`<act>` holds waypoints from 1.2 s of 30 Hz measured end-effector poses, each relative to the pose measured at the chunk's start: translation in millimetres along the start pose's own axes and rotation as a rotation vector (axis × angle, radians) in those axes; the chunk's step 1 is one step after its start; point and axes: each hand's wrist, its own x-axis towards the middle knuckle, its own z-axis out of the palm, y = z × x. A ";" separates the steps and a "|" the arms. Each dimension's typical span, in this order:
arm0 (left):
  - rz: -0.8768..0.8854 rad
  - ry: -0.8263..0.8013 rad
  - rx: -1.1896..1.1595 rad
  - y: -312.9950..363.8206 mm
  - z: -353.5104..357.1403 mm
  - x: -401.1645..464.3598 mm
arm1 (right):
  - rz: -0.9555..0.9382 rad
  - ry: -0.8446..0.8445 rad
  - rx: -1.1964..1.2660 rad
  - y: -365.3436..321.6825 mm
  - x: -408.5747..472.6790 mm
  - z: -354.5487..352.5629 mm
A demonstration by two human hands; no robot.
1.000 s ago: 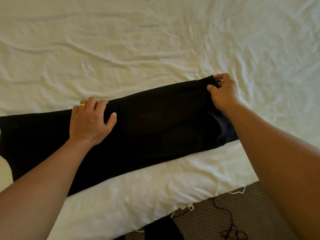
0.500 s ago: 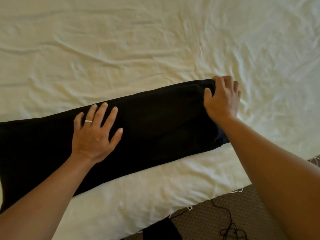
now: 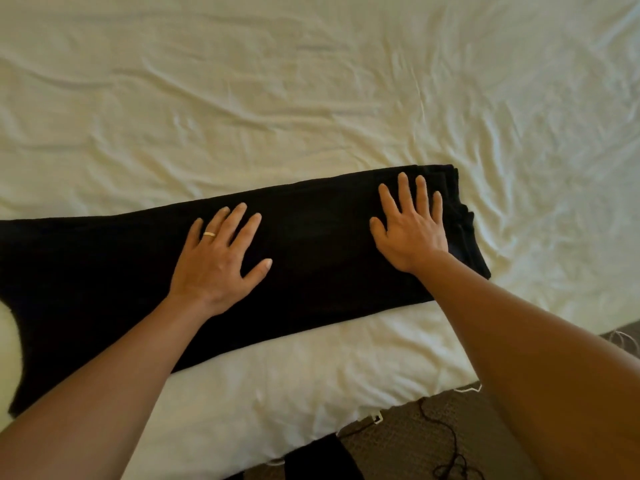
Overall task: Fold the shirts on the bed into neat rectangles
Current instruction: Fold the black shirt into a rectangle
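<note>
We press both hands flat, fingers spread, on a black shirt point(image 3: 311, 244) folded into a long band across the bed point(image 3: 311, 81): left hand point(image 3: 221, 261) mid-band, right hand point(image 3: 410, 226) near its layered end. Soft, limp cloth; we judge the ends the best grip.

There are no words, numbers, labels or signs to read here.
</note>
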 end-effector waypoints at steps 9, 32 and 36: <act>0.112 0.241 0.020 -109.5 -10.8 -74.4 | -0.478 0.199 0.248 -198.9 -73.4 4.7; 0.143 0.153 0.153 -212.9 -33.3 -74.4 | -0.293 -0.036 0.015 -288.3 -78.7 -21.0; 0.170 0.112 0.061 -185.3 -28.7 -81.6 | -0.251 -0.086 0.068 -307.4 -72.5 -17.5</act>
